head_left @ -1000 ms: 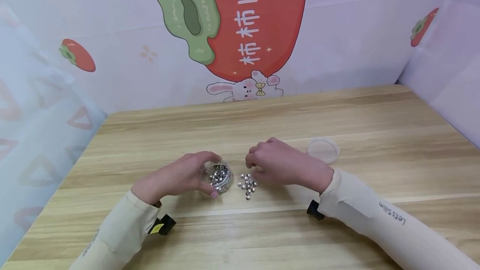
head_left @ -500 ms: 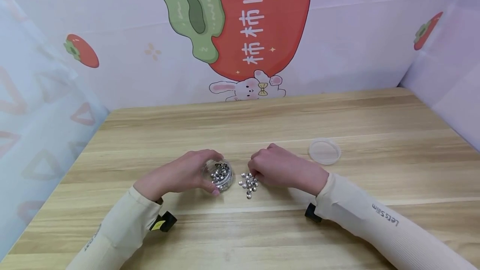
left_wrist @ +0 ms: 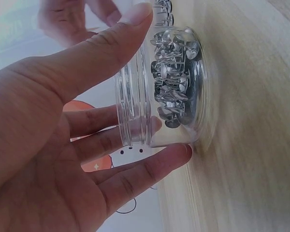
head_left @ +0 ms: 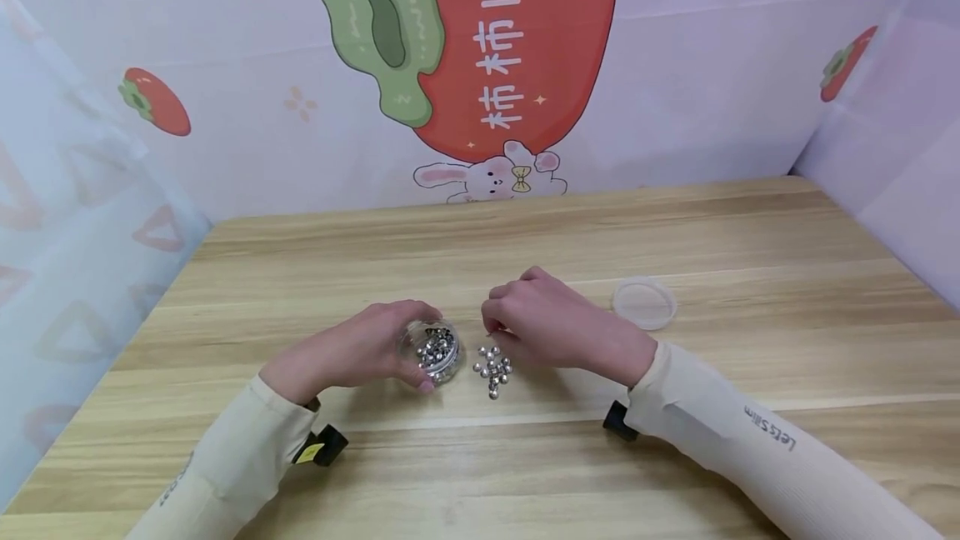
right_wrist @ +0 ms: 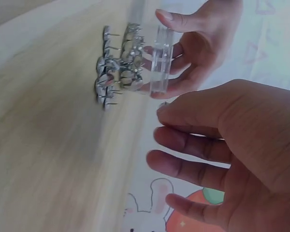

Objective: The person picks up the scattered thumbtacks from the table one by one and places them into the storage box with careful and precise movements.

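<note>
The left hand (head_left: 375,346) grips a clear, uncovered jar (left_wrist: 134,96) on the desk (head_left: 465,473), thumb and fingers curved around its wall. The right hand (head_left: 543,319), to the right of the jar, pinches a small metal tack (right_wrist: 164,104), mostly hidden at the thumb tip; its other fingers stand apart. Within the jar: silver thumbtacks (left_wrist: 171,79), heaped. Just right of the jar: a loose cluster of thumbtacks (head_left: 492,372). Farther right of it: a round translucent lid (head_left: 644,303). The right sleeve (head_left: 750,432) reads "Let'sSlim"; lettering on the left sleeve (head_left: 225,457) is illegible. Behind the jar, a persimmon print (head_left: 555,48) bears "柿柿顺", sideways.
</note>
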Motion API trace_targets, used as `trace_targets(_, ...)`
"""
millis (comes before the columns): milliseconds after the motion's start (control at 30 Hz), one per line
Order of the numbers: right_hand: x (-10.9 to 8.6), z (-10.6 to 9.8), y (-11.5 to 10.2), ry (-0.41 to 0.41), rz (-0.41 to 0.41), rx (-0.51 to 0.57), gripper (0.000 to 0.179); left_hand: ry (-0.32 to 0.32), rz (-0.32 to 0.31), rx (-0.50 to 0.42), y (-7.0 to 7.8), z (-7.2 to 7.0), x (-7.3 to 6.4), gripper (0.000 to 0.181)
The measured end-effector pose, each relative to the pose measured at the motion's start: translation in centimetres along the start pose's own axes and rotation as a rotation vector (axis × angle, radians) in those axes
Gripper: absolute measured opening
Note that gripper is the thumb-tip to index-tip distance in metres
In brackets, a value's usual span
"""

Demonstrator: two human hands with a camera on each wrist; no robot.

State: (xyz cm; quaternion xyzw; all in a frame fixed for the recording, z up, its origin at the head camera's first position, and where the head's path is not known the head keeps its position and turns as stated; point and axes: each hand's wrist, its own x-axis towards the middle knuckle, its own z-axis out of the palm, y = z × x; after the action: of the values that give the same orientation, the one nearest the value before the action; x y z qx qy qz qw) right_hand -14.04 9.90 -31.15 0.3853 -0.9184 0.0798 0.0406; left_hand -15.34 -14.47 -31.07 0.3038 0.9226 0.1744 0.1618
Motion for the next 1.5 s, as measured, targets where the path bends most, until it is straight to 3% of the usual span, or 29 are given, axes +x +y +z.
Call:
trace_targets(200, 1.3, -0.6, -1.4, -0.005, -0.01, -0.004, 0.004, -0.006, -0.004, -0.019, -0.2, 0.1, 0.0, 0.081)
trace_targets(433, 3.5, -0.9, -3.5, 0.072, -0.082, -0.005, 0.012, -0.005, 0.008, -0.039, -0.4, 0.1, 0.0, 0.081)
trace_targets(767, 3.7, -0.6, -3.6, 0.089, -0.042, 0.012, 0.016, -0.016, 0.001, -0.036, -0.2, 0.0, 0.2, 0.083)
trace_targets(833, 3.8, -0.7, -3.5, 0.055, -0.015, 0.026, 0.03, -0.015, 0.009, -0.032, -0.2, 0.0, 0.2, 0.082)
trace_targets(1000, 3.6, -1.2, -3.2, -0.03, 0.053, 0.038, 0.094, -0.014, 0.021, -0.004, -0.3, 0.0, 0.2, 0.079)
trace_targets(1067, 3.5, -1.2, -3.2, -0.033, 0.057, 0.037, 0.106, -0.013, 0.024, 0.005, -0.4, 0.0, 0.2, 0.079)
trace_targets(1233, 3.5, -1.0, -3.2, -0.037, 0.034, 0.037, 0.117, -0.005, 0.042, 0.01, -0.1, -0.1, 0.3, 0.08)
trace_targets(1500, 3.1, -0.9, -3.4, -0.05, 0.013, 0.023, 0.115, -0.017, 0.04, 0.005, -0.2, -0.1, 0.2, 0.082)
